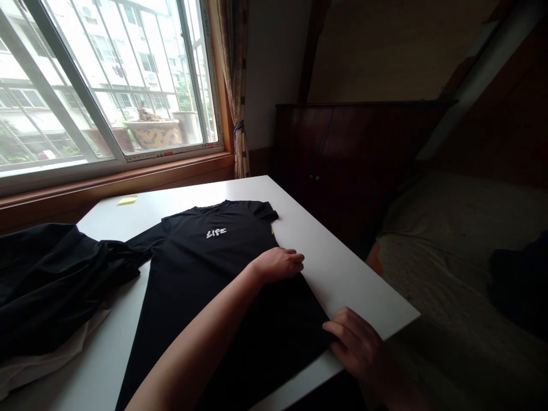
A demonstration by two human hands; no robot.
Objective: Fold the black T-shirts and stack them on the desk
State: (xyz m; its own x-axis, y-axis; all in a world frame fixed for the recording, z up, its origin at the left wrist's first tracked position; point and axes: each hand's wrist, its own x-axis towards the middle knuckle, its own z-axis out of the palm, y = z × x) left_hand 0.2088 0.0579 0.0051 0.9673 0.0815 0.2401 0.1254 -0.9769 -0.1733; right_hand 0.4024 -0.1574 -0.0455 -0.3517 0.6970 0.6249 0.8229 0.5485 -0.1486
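A black T-shirt [192,257] with white lettering on its chest lies spread on the white table [342,274], collar toward the window. My left hand [280,264] reaches across the shirt, its fingers closed on the right side edge about halfway down. At the lower right corner, near the hem, my right hand [353,342] pinches the same T-shirt between thumb and fingers. My left forearm covers part of the shirt's middle.
Dark clothes [55,279] are heaped at the left, overlapping one sleeve, with white cloth [55,359] beneath. A yellow slip [127,200] lies near the window [128,85]. A dark cabinet [342,148] stands behind, and a covered bed [462,257] is at the right.
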